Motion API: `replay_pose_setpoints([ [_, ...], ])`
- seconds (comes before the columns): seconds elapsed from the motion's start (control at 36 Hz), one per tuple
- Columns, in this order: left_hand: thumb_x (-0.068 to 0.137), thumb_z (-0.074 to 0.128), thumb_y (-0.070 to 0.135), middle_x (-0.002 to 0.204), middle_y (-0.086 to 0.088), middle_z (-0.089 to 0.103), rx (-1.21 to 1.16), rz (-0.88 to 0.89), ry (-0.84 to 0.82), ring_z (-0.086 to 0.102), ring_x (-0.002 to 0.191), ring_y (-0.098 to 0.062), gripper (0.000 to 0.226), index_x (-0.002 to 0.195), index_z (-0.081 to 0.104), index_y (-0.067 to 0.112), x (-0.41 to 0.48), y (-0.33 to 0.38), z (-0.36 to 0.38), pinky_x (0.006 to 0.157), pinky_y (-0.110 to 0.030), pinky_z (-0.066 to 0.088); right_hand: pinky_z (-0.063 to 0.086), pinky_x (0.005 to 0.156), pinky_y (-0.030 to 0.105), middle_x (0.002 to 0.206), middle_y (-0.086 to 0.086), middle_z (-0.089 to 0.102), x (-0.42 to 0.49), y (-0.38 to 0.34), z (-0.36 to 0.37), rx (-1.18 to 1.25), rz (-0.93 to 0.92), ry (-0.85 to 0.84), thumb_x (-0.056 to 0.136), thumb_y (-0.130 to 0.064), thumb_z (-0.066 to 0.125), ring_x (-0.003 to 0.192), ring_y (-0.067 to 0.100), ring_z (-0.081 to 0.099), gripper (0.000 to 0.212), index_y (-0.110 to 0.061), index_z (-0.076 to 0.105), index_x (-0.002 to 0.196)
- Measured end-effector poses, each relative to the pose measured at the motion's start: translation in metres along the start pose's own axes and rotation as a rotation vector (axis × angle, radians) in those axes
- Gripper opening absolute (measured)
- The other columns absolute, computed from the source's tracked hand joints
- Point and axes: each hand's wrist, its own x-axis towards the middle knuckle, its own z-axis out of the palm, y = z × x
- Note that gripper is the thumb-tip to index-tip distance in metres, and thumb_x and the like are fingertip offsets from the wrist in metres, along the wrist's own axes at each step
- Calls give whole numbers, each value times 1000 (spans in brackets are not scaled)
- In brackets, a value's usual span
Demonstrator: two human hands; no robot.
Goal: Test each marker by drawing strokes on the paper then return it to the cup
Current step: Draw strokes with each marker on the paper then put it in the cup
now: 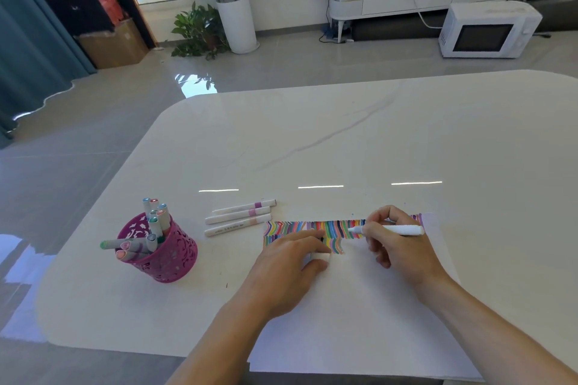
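From the head camera: pinches a white marker (400,230) in the right hand (391,241), tip at the coloured strokes (331,230) along the paper (359,306)'s far edge. Steadies the sheet with the left hand (291,259), thumb and finger nipping a white cap (320,256). Looks mid-test. Calls next for recapping, then reaching left to the magenta cup (165,256), past three loose markers (239,217).

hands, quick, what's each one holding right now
left hand: pinches a white cap, resting on the paper
right hand: grips a white marker
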Motion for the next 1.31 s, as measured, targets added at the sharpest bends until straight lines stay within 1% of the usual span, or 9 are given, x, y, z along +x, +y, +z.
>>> replay_pose_setpoints([
  [0.08,95,63,33,132,29,58,-77,-12,72,47,124,9,23,117,69,37,3,0,-2,99,-4,31,39,44,22,60,2,60,-1,-7,0,31,-35,2,73,-24,82,51,16,49,21,-13,66,81],
  [0.17,94,64,38,112,35,61,-121,-58,156,51,106,9,21,114,68,42,4,0,-4,86,1,32,45,49,26,66,6,65,-1,-13,0,67,-99,-18,83,-17,80,56,17,55,12,-8,73,85],
  [0.39,98,61,29,85,16,72,-364,-96,211,66,81,-4,20,111,72,40,6,6,-7,73,-18,50,55,54,29,81,17,76,-7,-23,5,158,-192,-30,102,-12,60,62,23,65,16,-3,64,89],
  [0.61,99,60,21,79,16,70,-431,-113,184,62,75,0,22,111,74,33,6,13,-8,68,-8,43,54,52,31,78,18,75,-10,-21,8,123,-240,-85,103,-10,60,60,27,65,14,-1,58,92],
  [0.72,101,56,21,87,8,69,-405,-69,132,62,75,-5,27,113,72,39,5,14,-9,72,-18,49,56,54,32,78,17,75,-11,-18,9,82,-219,-139,101,-9,63,62,26,67,13,-4,62,89],
  [0.94,103,52,21,85,11,66,-418,-75,127,61,71,-1,22,109,71,30,4,15,-8,72,-25,52,56,55,33,80,20,74,-8,-17,8,94,-205,-171,100,-9,66,63,27,68,11,0,63,93],
  [1.11,105,45,22,72,14,60,-473,-113,88,56,63,-5,29,81,59,29,2,18,-4,64,-23,47,56,56,32,78,22,71,-8,-14,9,118,-184,-202,99,-7,66,63,27,67,12,1,65,91],
  [1.22,105,44,23,69,14,56,-453,-120,109,50,63,-8,34,75,53,34,1,20,0,62,-34,45,57,57,32,78,24,72,-9,-13,10,131,-174,-206,99,-7,66,63,28,68,13,3,65,91],
  [1.31,105,44,23,66,18,53,-406,-101,141,46,62,-4,37,71,50,37,0,20,-1,61,-26,40,58,58,32,78,23,72,-10,-14,9,137,-175,-212,98,-6,66,64,28,69,12,3,65,91],
])
